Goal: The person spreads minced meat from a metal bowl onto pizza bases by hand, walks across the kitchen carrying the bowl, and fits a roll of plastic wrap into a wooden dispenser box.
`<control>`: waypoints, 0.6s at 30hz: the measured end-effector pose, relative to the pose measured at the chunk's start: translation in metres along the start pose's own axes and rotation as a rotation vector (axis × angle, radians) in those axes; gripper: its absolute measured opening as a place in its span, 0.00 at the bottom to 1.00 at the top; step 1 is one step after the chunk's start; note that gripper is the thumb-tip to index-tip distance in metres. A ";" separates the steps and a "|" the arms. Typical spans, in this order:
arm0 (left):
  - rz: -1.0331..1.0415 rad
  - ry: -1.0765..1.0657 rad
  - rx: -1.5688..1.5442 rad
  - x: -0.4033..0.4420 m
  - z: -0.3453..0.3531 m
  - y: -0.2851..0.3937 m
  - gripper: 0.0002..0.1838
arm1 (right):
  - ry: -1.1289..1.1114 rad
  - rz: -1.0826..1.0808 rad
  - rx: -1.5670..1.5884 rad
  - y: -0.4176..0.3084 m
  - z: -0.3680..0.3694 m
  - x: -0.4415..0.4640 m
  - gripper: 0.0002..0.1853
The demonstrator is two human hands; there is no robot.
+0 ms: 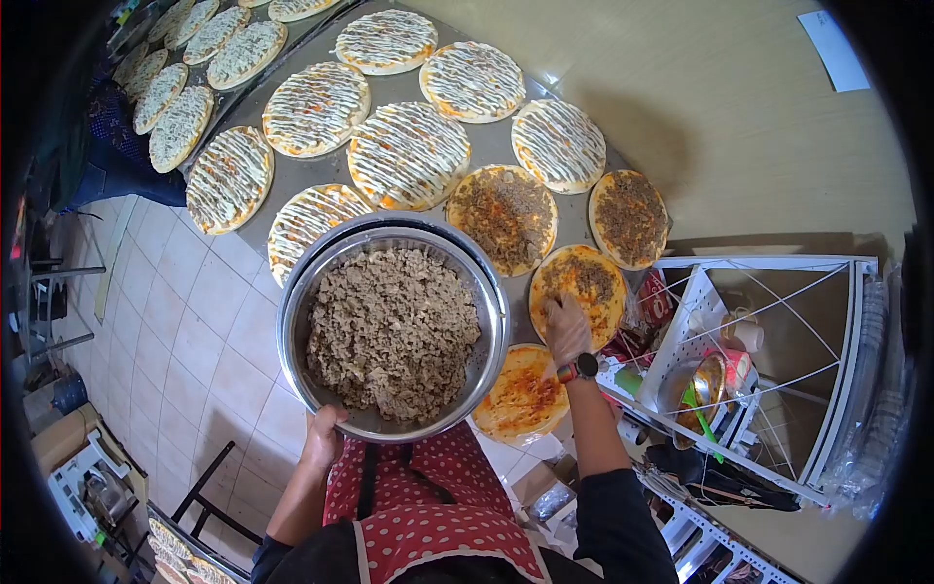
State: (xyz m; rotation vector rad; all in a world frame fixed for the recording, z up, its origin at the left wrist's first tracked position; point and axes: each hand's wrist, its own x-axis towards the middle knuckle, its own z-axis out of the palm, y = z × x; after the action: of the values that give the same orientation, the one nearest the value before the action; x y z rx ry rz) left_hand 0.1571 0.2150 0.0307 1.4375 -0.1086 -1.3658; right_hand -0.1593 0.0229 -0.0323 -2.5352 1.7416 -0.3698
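Observation:
My left hand (325, 434) grips the rim of a large steel bowl (297, 365) at its lower left. Crumbly cooked ground meat (394, 331) fills much of the bowl. Over a pizza base (605, 329) with red sauce and some meat on it, my right hand (566, 331) points down with fingers drawn together; whatever they hold is hidden. Just below lies a pizza base with only sauce (523, 394). Beyond it are a meat-covered pizza (502, 219) and another meat-covered pizza (629, 219).
Several pizzas with white drizzle (409, 156) cover the grey table (238, 229) ahead. More pizzas (245, 54) lie at the far left. To the right stands a white metal rack (861, 321) holding a pan with a green-handled utensil (696, 409). A tiled floor (185, 321) shows at left.

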 end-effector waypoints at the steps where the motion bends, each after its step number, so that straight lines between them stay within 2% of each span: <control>1: -0.001 -0.002 0.000 0.002 -0.001 -0.001 0.13 | -0.006 0.006 0.093 0.001 -0.004 -0.005 0.05; 3: -0.062 -0.062 0.041 0.005 -0.006 -0.001 0.21 | -0.014 0.016 0.186 0.010 -0.006 -0.007 0.06; 4: -0.064 -0.063 0.044 0.004 -0.001 0.001 0.21 | 0.018 0.067 0.152 0.024 -0.004 -0.004 0.07; 6: -0.036 -0.028 0.017 0.000 0.016 0.006 0.17 | 0.050 0.125 0.120 0.051 -0.002 0.004 0.09; 8: -0.029 -0.028 0.031 -0.001 0.027 0.008 0.15 | 0.253 0.268 -0.045 0.071 -0.001 0.017 0.10; 9: -0.023 -0.027 0.038 -0.001 0.030 0.009 0.13 | 0.254 0.274 -0.046 0.072 -0.002 0.023 0.10; 12: -0.043 -0.018 0.050 0.001 0.027 -0.001 0.10 | 0.175 0.260 -0.069 0.077 -0.001 0.032 0.09; 14: -0.039 -0.015 0.065 0.000 0.031 -0.003 0.10 | 0.097 0.170 0.084 0.077 0.010 0.030 0.07; 18: -0.048 0.004 0.066 -0.002 0.042 -0.003 0.08 | 0.071 0.073 0.067 0.056 0.009 0.012 0.06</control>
State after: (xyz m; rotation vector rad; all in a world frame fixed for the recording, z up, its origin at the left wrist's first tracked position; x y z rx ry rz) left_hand 0.1228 0.1921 0.0410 1.5060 -0.1185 -1.4097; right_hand -0.2047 -0.0097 -0.0483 -2.4339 1.8078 -0.5115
